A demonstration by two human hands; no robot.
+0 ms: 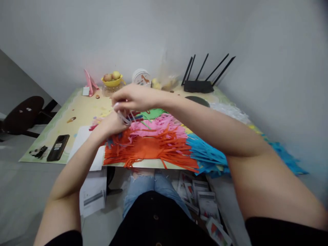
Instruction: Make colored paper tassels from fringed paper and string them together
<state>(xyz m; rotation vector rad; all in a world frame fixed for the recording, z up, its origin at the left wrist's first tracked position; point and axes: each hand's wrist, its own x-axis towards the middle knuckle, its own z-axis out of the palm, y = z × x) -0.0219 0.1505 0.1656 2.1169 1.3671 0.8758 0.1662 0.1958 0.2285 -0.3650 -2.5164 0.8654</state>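
Observation:
My left hand (116,122) is closed around a bundle of thin coloured strips (137,118); red, blue and white ends stick out past its fingers. Just above it, my right hand (134,96) pinches pale strips (124,118) that run down to the left hand. Below both hands an orange fringed piece (147,147) lies at the table's front edge. Behind it are a pink fringed pile (166,125) and a green one (155,113). A blue fringed pile (207,152) spreads under my right forearm, and part of it is hidden.
A phone (58,147) and white paper (82,141) lie on the left of the table (74,106). At the back stand a pink stand (90,83), a yellow fruit bowl (112,82), a white tub (141,77) and a black router (198,86). White fringe (229,112) sits at right.

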